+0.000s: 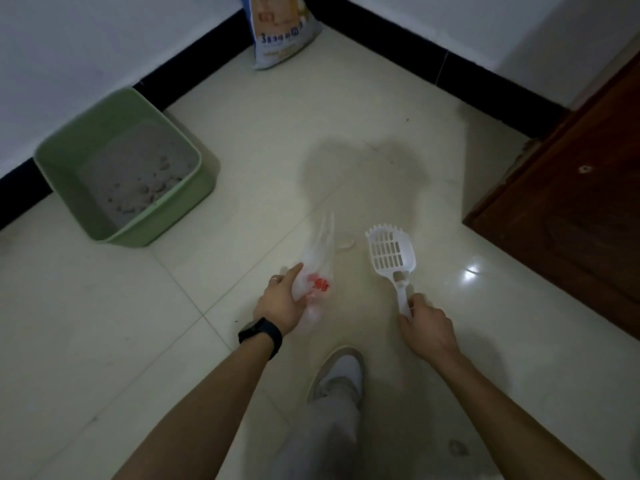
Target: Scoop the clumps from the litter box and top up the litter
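A green litter box (194, 199) stands on the floor at the left by the wall, holding grey litter (138, 168) with several clumps near its front. A litter bag (280, 29) leans upright in the far corner. My left hand (280, 299) grips a clear plastic bag (317, 268) with red print, low over the floor tiles. My right hand (427, 325) holds the handle of a white slotted scoop (389, 251), its head pointing away from me. Both hands are well to the right of the litter box.
A dark wooden door (571, 188) stands at the right. Black skirting (415, 53) runs along both walls. My shoe (341, 372) and trouser leg are below the hands. A small pale scrap (346, 244) lies on the tiles between bag and scoop.
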